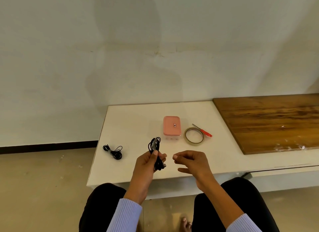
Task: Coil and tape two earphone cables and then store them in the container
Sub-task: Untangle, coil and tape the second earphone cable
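Observation:
My left hand (149, 161) grips a coiled black earphone cable (154, 144) upright above the white table (134, 121); a bit of clear tape shows near the coil's top. My right hand (191, 161) hovers just to the right of it, fingers loosely curled, holding nothing. A second black earphone cable (113, 151), bundled with tape at its middle, lies on the table to the left. The container (172, 126), clear with a pink lid on it, stands behind the hands. A roll of clear tape (194, 136) lies flat to its right.
Red-handled scissors (203, 131) lie behind the tape roll. A wooden board (269, 121) covers the table's right side. The wall rises right behind the table. My knees sit under the table's front edge, and bare floor lies to the left.

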